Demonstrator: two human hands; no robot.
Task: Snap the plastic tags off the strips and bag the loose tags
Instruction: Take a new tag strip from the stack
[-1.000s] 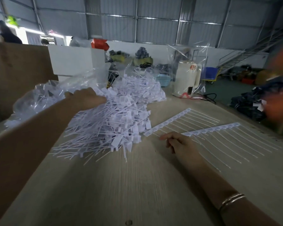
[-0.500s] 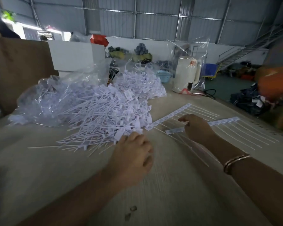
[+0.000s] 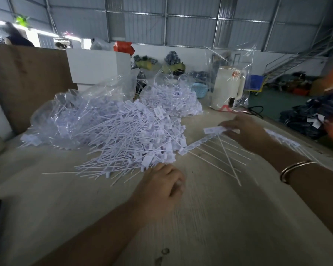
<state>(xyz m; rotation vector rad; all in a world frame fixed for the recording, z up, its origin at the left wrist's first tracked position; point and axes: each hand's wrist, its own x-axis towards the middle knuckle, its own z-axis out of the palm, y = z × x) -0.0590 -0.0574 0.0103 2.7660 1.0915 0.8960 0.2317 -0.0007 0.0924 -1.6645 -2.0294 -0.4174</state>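
1. We see the right hand (image 3: 244,131) far out over the counter (image 3: 210,217), its fingers grasping one end of a strip of tags (image 3: 214,129); the strip's thin tails fan down toward us.
2. A second strip (image 3: 195,146) lies flat on the counter just below the held one, its tails crossing under those of the first.
3. Our left hand (image 3: 160,186) rests knuckles-up at the near edge of the heap of loose tags (image 3: 127,139). Its fingers are curled under; we cannot tell whether they hold anything.
4. The heap spreads across the counter's middle and runs into a clear plastic bag (image 3: 69,110) on the left, already part filled with tags.
5. A white kettle (image 3: 228,89) wrapped in clear film stands at the far edge, behind the right hand.
6. A gold bangle (image 3: 292,170) circles the right wrist.
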